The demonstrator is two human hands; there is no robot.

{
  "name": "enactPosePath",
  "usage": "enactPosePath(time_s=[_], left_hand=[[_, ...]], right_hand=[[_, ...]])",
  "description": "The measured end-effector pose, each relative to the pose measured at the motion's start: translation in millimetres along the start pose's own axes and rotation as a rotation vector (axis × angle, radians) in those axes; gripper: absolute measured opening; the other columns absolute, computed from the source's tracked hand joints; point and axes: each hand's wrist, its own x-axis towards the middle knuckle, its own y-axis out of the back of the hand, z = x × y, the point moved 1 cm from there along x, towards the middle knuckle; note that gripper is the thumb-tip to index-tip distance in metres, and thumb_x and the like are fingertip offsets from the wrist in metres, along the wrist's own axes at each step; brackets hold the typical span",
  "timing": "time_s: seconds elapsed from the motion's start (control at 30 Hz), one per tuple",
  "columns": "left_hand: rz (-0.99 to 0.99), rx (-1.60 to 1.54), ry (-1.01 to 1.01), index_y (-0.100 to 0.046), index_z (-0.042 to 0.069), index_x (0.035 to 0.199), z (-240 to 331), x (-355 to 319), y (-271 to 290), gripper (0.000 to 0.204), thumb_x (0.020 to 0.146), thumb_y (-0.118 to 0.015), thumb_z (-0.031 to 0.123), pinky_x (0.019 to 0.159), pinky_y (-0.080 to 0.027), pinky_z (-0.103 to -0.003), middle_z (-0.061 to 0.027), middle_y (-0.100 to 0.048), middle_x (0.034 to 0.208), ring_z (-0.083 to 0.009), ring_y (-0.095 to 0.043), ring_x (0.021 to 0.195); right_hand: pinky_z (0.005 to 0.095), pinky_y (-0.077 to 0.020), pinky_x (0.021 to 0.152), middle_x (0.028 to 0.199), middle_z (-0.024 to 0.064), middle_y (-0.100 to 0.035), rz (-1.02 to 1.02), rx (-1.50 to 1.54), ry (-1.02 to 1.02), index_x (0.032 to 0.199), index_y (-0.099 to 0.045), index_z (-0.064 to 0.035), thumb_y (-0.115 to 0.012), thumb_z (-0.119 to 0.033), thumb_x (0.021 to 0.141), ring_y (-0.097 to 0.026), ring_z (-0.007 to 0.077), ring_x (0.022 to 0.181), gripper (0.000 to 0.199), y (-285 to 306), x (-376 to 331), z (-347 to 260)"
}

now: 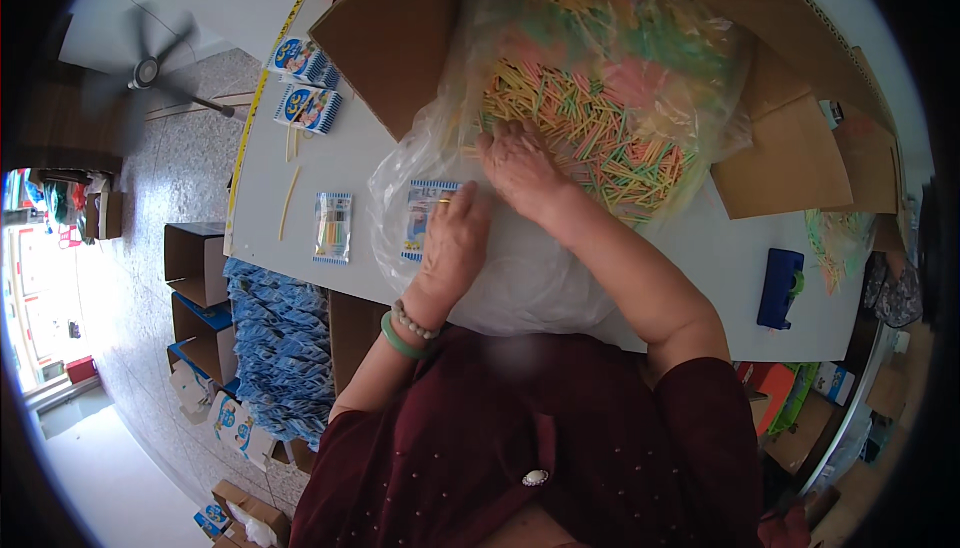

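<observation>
My left hand [457, 238], with a ring on one finger, is closed at the right edge of a blue-and-white plastic packet [415, 220] on the table. Close beside it, my right hand [523, 166] curls its fingers down at the near left edge of a heap of thin coloured sticks [600, 133], yellow, green, orange and pink. Its fingertips are hidden, so what they grip does not show. The heap lies on a clear plastic bag [400, 163] that spreads from a cardboard box [395, 38] and passes under my forearms.
Left on the table lie a clear-fronted packet of sticks [333, 228], loose yellow sticks [289, 203] and several blue-and-white packets [307, 108]. A blue tape dispenser [778, 288] stands right. Below the table's left edge is a box of blue packets [280, 348]; a fan [146, 73] stands beyond.
</observation>
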Motion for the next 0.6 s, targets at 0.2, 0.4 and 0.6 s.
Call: enactPosePath(time_s=[0.2, 0.4, 0.6], left_hand=[[-0.016, -0.006, 0.170, -0.058, 0.002, 0.109, -3, 3, -5, 0.033, 0.076, -0.062, 0.004, 0.092, -0.041, -0.047, -0.0190, -0.053, 0.121, -0.0400, -0.051, 0.109], [-0.040, 0.072, 0.103, -0.059, 0.002, 0.106, 3, 1, -6, 0.030, 0.076, -0.063, 0.007, 0.090, -0.040, -0.046, -0.0159, -0.054, 0.120, -0.0364, -0.052, 0.105], [0.035, 0.074, -0.028, -0.060, 0.003, 0.090, 22, 7, -7, 0.014, 0.077, -0.056, 0.007, 0.080, -0.041, -0.041, -0.0133, -0.055, 0.105, -0.0297, -0.053, 0.094]], right_hand=[[0.0410, -0.0411, 0.085, 0.095, 0.0166, -0.057, 0.036, 0.101, -0.113, 0.099, -0.054, -0.0044, -0.047, -0.009, 0.082, -0.055, 0.0302, 0.095, 0.019, -5, -20, 13], [0.0416, -0.0399, 0.090, 0.104, 0.0144, -0.056, -0.007, 0.176, -0.152, 0.105, -0.054, -0.0025, -0.046, -0.008, 0.084, -0.053, 0.0309, 0.102, 0.023, 17, -55, 26], [0.0425, -0.0350, 0.099, 0.116, 0.0120, -0.052, 0.071, 0.348, -0.208, 0.119, -0.052, -0.0037, -0.065, -0.011, 0.077, -0.047, 0.0284, 0.113, 0.044, 41, -84, 40]])
